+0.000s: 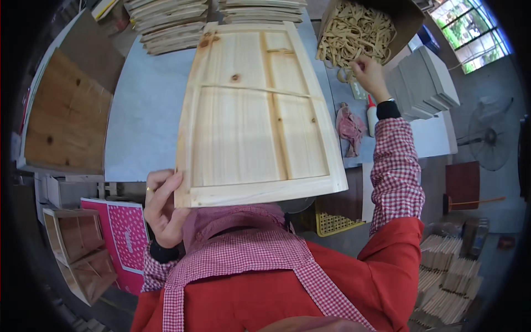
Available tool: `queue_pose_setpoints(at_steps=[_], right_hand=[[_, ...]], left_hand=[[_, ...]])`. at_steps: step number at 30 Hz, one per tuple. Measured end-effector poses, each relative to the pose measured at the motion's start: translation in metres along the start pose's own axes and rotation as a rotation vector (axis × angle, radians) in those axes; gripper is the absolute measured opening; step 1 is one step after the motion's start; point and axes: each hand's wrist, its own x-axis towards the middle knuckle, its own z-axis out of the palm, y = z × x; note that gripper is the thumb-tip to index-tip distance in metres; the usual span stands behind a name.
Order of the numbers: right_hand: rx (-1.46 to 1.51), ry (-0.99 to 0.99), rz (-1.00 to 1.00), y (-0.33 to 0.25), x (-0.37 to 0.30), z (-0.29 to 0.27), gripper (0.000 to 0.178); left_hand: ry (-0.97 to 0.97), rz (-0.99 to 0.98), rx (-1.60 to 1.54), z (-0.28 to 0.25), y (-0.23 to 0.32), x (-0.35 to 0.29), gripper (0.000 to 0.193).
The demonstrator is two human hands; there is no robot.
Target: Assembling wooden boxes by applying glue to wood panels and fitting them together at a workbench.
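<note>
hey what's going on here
A person is holding a framed wooden panel by its near left corner with the left hand; the panel's near end sticks out past the edge of the table. A thin pale strip runs across the panel. The right hand is at the near side of a box full of pale bands; whether it pinches one is hard to tell. A pink cloth and a red-capped bottle are nearby.

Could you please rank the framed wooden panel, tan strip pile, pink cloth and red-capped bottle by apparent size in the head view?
Largest to smallest:
Framed wooden panel
Tan strip pile
Pink cloth
Red-capped bottle
</note>
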Motion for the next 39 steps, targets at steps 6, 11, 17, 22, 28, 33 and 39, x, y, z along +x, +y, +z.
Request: queue_pose_setpoints(at_steps=[6, 11, 17, 22, 28, 33, 39], right_hand=[[-0.196, 0.020, 0.024, 0.036, 0.003, 0.111, 0.018], [-0.345, -0.130, 0.124, 0.024, 0.025, 0.145, 0.018], [0.121, 0.038, 0.093, 0.003, 0.060, 0.066, 0.022], [0.106, 0.317, 0.156, 0.013, 0.073, -0.010, 0.025], [0.547, 0.210, 0.137, -0.054, 0.046, -0.067, 0.017], [0.622, -0.152, -0.424, -0.204, -0.043, -0.126, 0.007], [0.584, -0.310, -0.950, -0.341, -0.183, -0.128, 0.019]], left_hand=[[0.031, -0.004, 0.058, -0.001, 0.006, -0.008, 0.050], [-0.001, 0.024, 0.098, -0.005, 0.000, -0.004, 0.050], [-0.029, 0.010, 0.082, -0.008, -0.001, -0.005, 0.048], [-0.008, -0.051, 0.074, -0.008, -0.005, -0.008, 0.049], [-0.052, -0.111, -0.106, -0.010, 0.013, 0.008, 0.099], [0.017, 0.396, 0.509, -0.010, 0.074, 0.037, 0.097], [-0.394, 0.565, 0.398, 0.014, 0.111, 0.041, 0.045]])
